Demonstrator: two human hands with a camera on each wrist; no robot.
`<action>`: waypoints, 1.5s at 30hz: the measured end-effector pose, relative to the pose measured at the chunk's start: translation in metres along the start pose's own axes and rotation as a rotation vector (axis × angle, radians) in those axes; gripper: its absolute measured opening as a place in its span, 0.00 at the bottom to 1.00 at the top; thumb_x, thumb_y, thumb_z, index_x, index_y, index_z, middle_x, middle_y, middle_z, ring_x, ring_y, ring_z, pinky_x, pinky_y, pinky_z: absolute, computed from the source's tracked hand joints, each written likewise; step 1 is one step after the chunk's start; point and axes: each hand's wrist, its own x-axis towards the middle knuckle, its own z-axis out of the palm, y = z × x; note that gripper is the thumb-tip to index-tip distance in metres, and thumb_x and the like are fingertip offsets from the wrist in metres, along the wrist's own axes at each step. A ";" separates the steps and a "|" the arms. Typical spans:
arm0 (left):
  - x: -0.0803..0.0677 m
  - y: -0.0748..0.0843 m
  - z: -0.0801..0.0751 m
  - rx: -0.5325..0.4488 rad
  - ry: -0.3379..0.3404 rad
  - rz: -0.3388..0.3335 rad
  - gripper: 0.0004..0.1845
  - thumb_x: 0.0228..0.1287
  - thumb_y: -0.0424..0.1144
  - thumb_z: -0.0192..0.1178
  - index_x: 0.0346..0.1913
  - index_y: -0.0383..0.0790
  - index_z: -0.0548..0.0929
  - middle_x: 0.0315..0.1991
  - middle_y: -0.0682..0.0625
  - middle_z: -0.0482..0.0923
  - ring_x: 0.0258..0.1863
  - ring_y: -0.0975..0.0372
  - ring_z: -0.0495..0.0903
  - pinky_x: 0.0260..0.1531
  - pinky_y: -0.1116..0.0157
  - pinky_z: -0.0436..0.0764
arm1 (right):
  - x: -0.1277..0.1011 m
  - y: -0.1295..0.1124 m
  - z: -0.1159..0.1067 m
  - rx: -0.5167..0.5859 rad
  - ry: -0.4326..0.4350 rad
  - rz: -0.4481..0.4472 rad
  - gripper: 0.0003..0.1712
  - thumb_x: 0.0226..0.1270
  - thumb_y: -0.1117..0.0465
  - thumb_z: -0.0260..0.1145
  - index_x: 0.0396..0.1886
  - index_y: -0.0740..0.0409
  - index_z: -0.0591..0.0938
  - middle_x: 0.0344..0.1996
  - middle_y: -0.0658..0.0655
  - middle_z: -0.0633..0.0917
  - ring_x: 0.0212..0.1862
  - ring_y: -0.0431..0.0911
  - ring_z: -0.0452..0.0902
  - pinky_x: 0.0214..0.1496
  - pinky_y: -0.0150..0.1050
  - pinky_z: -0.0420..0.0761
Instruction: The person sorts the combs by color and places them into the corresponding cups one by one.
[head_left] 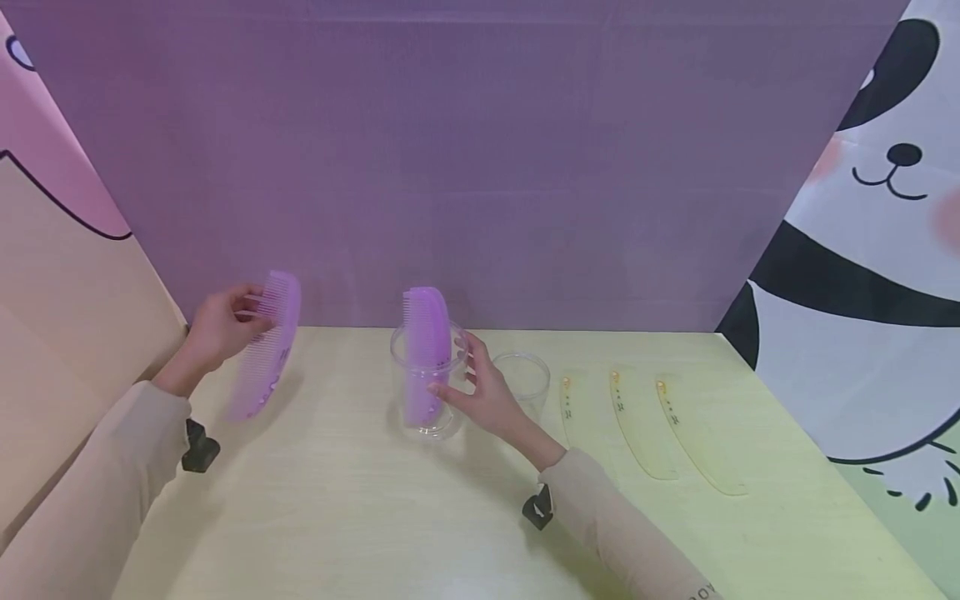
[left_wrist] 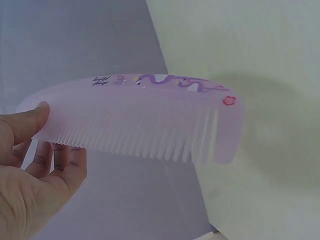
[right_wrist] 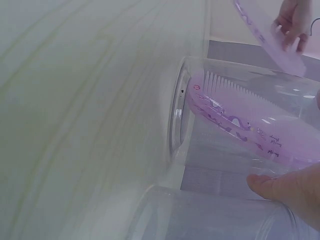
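Clock directions are read from the cup near the middle of the surface. At nine o'clock, the left hand pinches a purple comb near its upper end, thumb on one face and fingers on the other. This comb slants from one o'clock down to seven, teeth facing nine.

At the centre, a clear cup stands with a second purple comb inside, nearly upright, its top above the rim and its teeth also towards nine. The right hand grips the cup's three o'clock side, thumb and fingers curled round the wall.

Just beyond that hand stands an empty cup. Further, between three and four o'clock, three clear yellowish comb-shaped pieces lie side by side, slanting towards five o'clock.
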 end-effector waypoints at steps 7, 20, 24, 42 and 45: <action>0.006 0.020 -0.001 -0.039 0.073 0.003 0.21 0.60 0.33 0.58 0.54 0.27 0.70 0.49 0.29 0.74 0.44 0.43 0.76 0.30 0.81 0.75 | 0.000 0.001 0.001 -0.006 0.000 0.005 0.47 0.57 0.65 0.66 0.69 0.65 0.48 0.67 0.69 0.59 0.67 0.63 0.55 0.65 0.57 0.63; 0.013 0.066 0.001 -0.101 0.108 0.015 0.21 0.58 0.36 0.61 0.54 0.34 0.72 0.48 0.35 0.76 0.31 0.73 0.75 0.29 0.78 0.76 | 0.001 -0.002 0.001 -0.014 0.002 0.005 0.47 0.56 0.65 0.66 0.69 0.66 0.48 0.66 0.69 0.59 0.67 0.64 0.56 0.65 0.57 0.63; 0.015 0.078 0.003 -0.136 0.110 0.036 0.20 0.58 0.36 0.61 0.52 0.34 0.72 0.48 0.36 0.76 0.32 0.72 0.75 0.31 0.79 0.76 | 0.000 -0.003 0.002 -0.018 0.003 0.003 0.47 0.56 0.65 0.66 0.69 0.67 0.49 0.66 0.70 0.59 0.66 0.64 0.56 0.65 0.58 0.63; 0.030 0.131 0.017 -0.331 0.161 0.175 0.16 0.54 0.33 0.63 0.46 0.38 0.74 0.41 0.48 0.77 0.36 0.65 0.77 0.36 0.75 0.77 | 0.011 0.033 0.004 -0.031 0.035 -0.045 0.47 0.55 0.59 0.68 0.69 0.56 0.50 0.67 0.62 0.61 0.67 0.60 0.58 0.64 0.55 0.67; 0.032 0.139 0.020 -0.375 0.181 0.208 0.15 0.53 0.31 0.63 0.45 0.37 0.74 0.39 0.48 0.77 0.35 0.66 0.78 0.36 0.74 0.78 | 0.011 0.034 0.004 -0.035 0.035 -0.044 0.47 0.55 0.59 0.68 0.69 0.57 0.50 0.67 0.64 0.60 0.66 0.60 0.59 0.64 0.55 0.67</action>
